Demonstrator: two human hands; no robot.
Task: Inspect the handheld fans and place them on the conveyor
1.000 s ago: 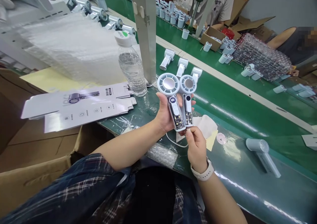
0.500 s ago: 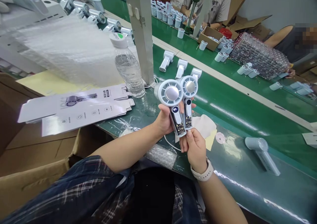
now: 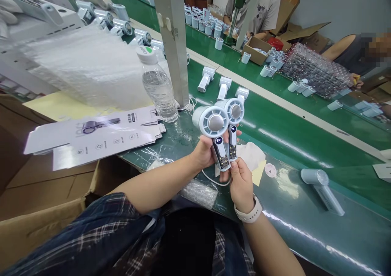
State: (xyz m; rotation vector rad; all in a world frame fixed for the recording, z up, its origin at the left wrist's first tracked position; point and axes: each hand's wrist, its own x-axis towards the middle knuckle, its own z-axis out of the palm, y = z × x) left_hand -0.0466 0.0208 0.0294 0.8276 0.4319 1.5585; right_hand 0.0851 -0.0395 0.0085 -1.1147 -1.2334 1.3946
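Two pale blue handheld fans are side by side in my left hand (image 3: 205,152), which is closed around their handles. Both handles show bare circuit boards. The nearer fan (image 3: 215,123) has a lit display that looks like 83, and the display of the farther fan (image 3: 235,111) is lit too. At the lower end of the farther handle, my right hand (image 3: 241,182) is closed, thumb and fingers pinched together. A thin white cable (image 3: 214,182) loops into its fingers; the cable's end is hidden there.
A water bottle (image 3: 157,84) stands by a metal post (image 3: 174,44). Flattened printed boxes (image 3: 100,137) and bubble bags (image 3: 91,64) lie left. Several fans, one of them a lone fan (image 3: 322,190) at right, rest on the green surfaces. Co-workers sit across the belt (image 3: 275,117).
The farther fan's display, dark before, is now lit with digits. Both fans have tilted and shifted slightly down in view. My hands keep their holds.
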